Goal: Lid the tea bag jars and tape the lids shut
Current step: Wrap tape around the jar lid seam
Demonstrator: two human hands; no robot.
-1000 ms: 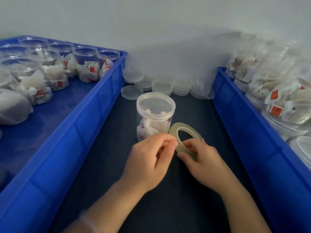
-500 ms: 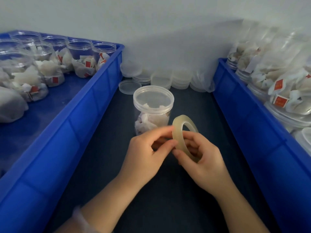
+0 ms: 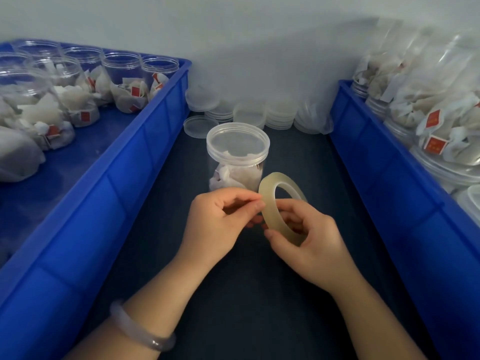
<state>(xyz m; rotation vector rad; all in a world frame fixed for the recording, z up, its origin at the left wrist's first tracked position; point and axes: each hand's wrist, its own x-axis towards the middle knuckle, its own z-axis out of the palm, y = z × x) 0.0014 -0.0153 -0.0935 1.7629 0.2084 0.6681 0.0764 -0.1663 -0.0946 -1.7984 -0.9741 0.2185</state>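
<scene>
Since the jar (image 3: 237, 165) just past the hands at 12 o'clock already wears its lid (image 3: 237, 142), I'd guess this is the hunt for the tape's loose end. The right hand (image 3: 311, 248) grips the tape roll (image 3: 270, 216) on edge so the band faces the left hand (image 3: 220, 224), whose thumb and forefinger pinch at the roll's rim. The hands are nearly touching. Open jars wait in the left crate (image 3: 145, 141) at 10, and spare lids (image 3: 249, 114) are stacked at 12.
</scene>
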